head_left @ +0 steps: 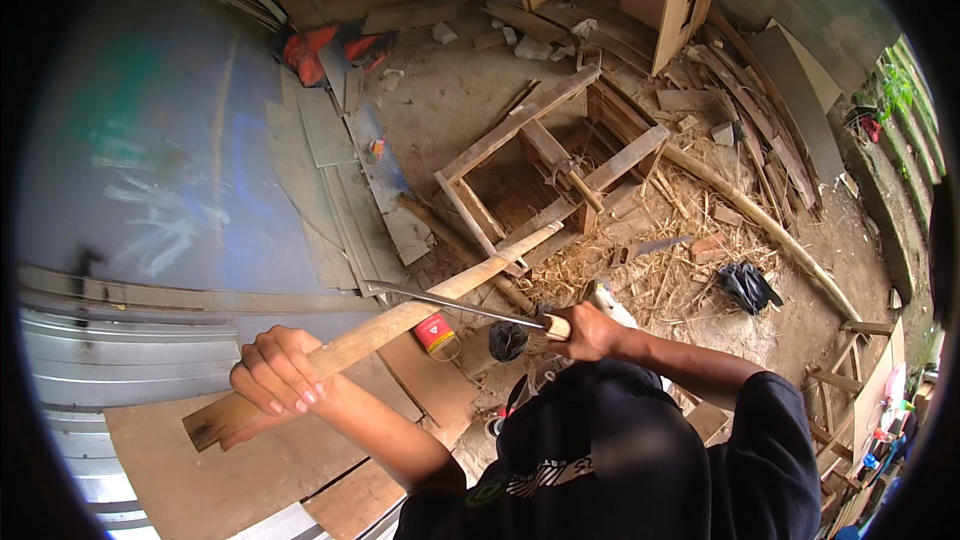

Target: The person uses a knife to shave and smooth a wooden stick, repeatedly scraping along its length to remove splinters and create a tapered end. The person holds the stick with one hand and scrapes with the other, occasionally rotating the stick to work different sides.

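Note:
My left hand (pixel 275 370) is closed around the lower left part of a long wooden strip (pixel 385 328), which slants up to the right. In my right hand (pixel 588 331) is the pale handle of a machete (pixel 470 309). Its long narrow blade points left and crosses over the strip, and its tip lies beyond the strip's far edge. Whether the blade touches the wood I cannot tell. Beyond the strip's far end, a rough wooden frame (pixel 545 140) rests on the ground. Just past the blade, near the strip, stands a red can (pixel 434 333).
Wood shavings (pixel 650 270) cover the ground around a hand saw (pixel 652 247) and a black plastic bag (pixel 748 287). A long pole (pixel 770 225) runs along the right. Sheets of board (pixel 240 460) lie at lower left, and stacked planks (pixel 770 130) at far right.

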Demonstrator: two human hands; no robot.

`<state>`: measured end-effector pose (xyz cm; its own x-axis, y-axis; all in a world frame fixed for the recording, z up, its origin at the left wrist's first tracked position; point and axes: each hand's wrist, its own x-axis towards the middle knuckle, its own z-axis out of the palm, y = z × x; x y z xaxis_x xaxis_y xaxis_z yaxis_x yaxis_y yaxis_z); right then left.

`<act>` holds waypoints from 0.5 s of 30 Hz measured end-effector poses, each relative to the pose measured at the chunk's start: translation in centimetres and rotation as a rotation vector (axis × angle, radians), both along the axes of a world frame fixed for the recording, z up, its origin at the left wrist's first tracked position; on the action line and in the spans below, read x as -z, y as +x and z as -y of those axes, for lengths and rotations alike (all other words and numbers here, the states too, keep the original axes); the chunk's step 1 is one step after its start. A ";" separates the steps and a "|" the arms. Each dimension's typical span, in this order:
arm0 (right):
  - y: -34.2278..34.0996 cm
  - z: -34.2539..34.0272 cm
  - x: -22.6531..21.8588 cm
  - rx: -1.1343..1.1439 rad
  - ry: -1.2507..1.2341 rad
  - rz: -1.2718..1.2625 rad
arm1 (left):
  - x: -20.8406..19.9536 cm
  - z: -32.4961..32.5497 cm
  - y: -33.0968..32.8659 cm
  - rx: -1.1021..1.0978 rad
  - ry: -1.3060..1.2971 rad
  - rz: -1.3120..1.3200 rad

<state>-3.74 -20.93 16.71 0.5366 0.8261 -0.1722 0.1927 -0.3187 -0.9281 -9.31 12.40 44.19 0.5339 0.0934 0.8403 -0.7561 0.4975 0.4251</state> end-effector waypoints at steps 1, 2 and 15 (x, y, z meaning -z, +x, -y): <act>-0.2 0.1 0.3 0.090 0.073 0.088 | 0.3 0.0 0.1 -0.022 0.018 -0.020; 0.3 0.4 0.8 0.163 -0.150 -0.009 | 0.6 -0.1 0.0 -0.039 -0.049 -0.003; -0.9 -0.1 -6.0 -0.101 -0.339 -0.016 | 11.9 4.3 2.6 -0.136 0.058 -0.574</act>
